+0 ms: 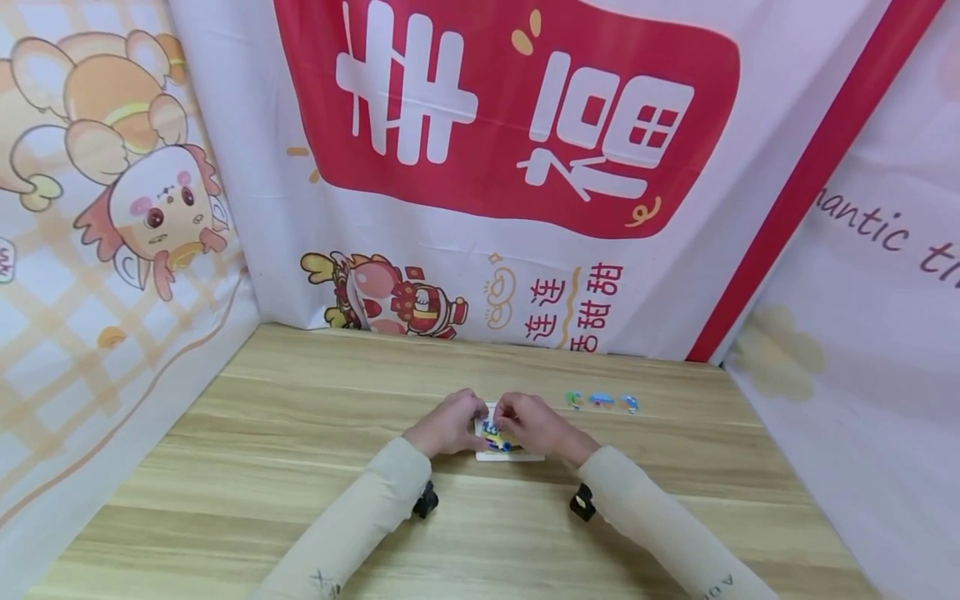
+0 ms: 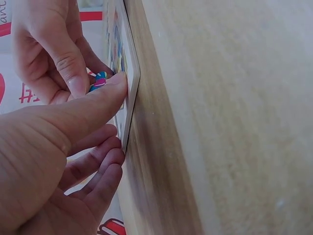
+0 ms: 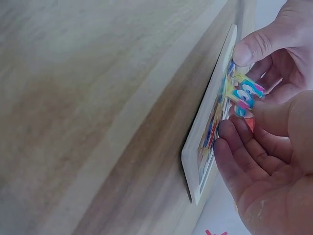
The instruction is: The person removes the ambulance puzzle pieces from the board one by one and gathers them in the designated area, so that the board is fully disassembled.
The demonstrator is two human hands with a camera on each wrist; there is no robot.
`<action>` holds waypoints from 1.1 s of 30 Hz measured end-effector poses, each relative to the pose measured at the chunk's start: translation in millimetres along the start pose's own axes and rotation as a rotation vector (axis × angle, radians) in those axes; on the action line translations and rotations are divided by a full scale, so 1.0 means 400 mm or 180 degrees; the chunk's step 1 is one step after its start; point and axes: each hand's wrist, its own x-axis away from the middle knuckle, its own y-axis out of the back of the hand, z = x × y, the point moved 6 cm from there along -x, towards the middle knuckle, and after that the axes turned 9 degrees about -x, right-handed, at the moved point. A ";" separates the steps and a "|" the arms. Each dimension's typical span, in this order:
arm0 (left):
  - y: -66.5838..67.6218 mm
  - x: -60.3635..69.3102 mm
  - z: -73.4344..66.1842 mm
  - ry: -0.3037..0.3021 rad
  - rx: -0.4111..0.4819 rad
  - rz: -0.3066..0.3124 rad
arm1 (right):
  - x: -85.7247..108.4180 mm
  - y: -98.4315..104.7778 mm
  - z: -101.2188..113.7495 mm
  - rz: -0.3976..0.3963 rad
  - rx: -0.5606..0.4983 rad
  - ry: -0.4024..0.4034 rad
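Note:
A small picture puzzle board (image 1: 525,457) with a white frame lies on the table between the two hands. My right hand (image 1: 536,425) pinches a puzzle piece (image 3: 245,94) between thumb and fingers. Yellow, blue and pink, with cartoon eyes printed on it, the piece is tilted over the board's picture and touches or nearly touches it. My left hand (image 1: 450,423) rests at the board's left side. Its thumb (image 2: 115,85) touches the board near the piece, and the other fingers bend loosely by the edge. Both hands cover much of the picture.
Three loose puzzle pieces (image 1: 601,400) lie in a row on the wooden table (image 1: 337,375), beyond the right hand. Printed cloth (image 1: 480,233) hangs behind the table and along both sides. Dark wrist cameras (image 1: 426,500) sit under both sleeves.

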 end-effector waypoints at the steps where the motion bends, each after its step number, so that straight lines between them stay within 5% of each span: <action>1: 0.001 0.000 0.000 0.0009 -0.0007 0.0004 | -0.001 0.002 -0.001 -0.0001 -0.0061 -0.0029; 9: 0.002 -0.001 0.002 0.0015 -0.0050 -0.0017 | 0.009 0.033 -0.013 0.0059 -0.0364 -0.0141; 17: 0.005 0.004 -0.003 0.0049 -0.0012 -0.0020 | 0.050 0.157 -0.029 -0.0045 -0.0295 -0.0079; 26: 0.000 0.004 0.006 0.0110 -0.0002 0.0019 | 0.114 0.279 -0.107 0.0122 -0.0186 -0.0309; 33: 0.004 0.004 0.005 0.0089 0.0039 0.0025 | 0.135 0.295 -0.183 0.0197 -0.0103 -0.0378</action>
